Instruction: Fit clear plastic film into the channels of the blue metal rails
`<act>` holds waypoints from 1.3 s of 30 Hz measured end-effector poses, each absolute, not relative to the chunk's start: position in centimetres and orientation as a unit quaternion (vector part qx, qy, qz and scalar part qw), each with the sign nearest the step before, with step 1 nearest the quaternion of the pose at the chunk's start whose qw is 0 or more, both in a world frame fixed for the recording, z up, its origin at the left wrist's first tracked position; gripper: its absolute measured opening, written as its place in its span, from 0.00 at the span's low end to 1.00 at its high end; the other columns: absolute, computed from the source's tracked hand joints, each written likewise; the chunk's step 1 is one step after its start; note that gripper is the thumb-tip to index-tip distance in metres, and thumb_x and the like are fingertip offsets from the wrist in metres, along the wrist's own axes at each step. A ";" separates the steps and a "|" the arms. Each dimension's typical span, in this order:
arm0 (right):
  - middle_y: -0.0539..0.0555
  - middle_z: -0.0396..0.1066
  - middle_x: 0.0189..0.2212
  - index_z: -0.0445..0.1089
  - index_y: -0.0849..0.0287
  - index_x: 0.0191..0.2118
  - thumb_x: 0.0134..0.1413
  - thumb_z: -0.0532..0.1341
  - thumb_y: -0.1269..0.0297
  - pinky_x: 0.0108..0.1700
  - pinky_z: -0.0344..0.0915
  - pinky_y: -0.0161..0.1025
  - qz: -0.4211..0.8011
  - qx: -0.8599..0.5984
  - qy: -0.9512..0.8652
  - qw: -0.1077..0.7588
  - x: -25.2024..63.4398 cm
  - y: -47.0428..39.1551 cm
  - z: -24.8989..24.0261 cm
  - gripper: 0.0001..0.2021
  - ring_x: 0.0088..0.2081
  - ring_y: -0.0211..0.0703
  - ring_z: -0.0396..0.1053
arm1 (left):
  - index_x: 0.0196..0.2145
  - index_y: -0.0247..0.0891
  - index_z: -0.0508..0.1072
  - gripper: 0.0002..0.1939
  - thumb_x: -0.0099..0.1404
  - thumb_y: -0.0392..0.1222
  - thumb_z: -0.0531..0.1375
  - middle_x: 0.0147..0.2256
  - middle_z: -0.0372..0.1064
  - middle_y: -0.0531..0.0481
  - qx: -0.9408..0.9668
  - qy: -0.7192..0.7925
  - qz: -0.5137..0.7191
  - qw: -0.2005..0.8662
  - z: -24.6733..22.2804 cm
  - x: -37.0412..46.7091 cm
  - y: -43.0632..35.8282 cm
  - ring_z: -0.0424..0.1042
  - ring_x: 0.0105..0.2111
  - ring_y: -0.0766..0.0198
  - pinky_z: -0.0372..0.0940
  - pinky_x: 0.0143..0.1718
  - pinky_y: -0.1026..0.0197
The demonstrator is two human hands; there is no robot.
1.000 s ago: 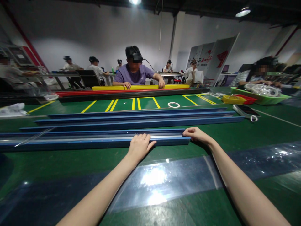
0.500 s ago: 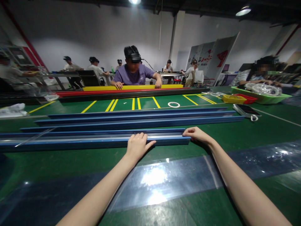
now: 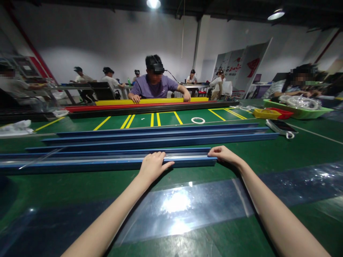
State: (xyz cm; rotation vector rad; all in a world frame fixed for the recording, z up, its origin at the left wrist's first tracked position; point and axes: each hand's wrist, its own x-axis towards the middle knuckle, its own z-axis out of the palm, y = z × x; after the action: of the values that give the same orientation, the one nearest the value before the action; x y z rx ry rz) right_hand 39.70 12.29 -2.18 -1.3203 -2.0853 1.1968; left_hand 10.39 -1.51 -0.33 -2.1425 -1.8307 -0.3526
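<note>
1. Near rail. A long, straight, dark-blue rail of U-shaped section [image 3: 107,166] lies lengthwise on the green-topped bench [image 3: 195,174], trough upward; a whitish, glossy strip [image 3: 186,157] shows inside.
2. Left hand [image 3: 153,165]. Laid over the near wall of the rail, left of its right end; fingertips reach into the trough, thumb spread wide along the outer side.
3. Right hand [image 3: 222,153]. At the rail's right end, fingers bunched narrowly; whether they pinch the wall or the strip cannot be told.
4. Oblique strip. A thin, transparent strip [image 3: 40,158] crosses the rail's left part at a slant.
5. Foreground. A broad, clear, reflective film [image 3: 209,200] lies on the bench beneath both forearms.
6. Beyond the near rail. Further dark-blue rails [image 3: 187,141] lie roughly parallel; behind them are yellow tape lines [image 3: 152,120] and a flat white ring [image 3: 198,123].
7. Right side. A dark-screened phone with a white strap [image 3: 282,126] lies near a yellow plastic tray [image 3: 266,113] and a light-green plastic basket [image 3: 308,113].
8. Far side. A co-worker in a purple shirt [image 3: 152,87] rests both hands on a long yellow rail [image 3: 160,101].
</note>
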 end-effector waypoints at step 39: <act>0.47 0.58 0.14 0.68 0.62 0.25 0.39 0.60 0.50 0.20 0.48 0.33 0.408 -0.484 -0.752 0.181 39.5 11.9 -1.5 0.17 0.16 0.31 0.53 | 0.29 0.36 0.68 0.20 0.63 0.54 0.47 0.27 0.68 0.48 -0.748 -0.597 -0.142 0.253 -2.4 7.2 -2.3 0.68 0.29 0.61 0.55 0.29 0.61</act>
State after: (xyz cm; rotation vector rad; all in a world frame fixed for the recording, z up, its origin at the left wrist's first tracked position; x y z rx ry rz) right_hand 39.54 11.85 -1.51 -1.3675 -2.1249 1.1526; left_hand 7.23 -2.32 -2.40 -2.0335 -1.6228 -0.3869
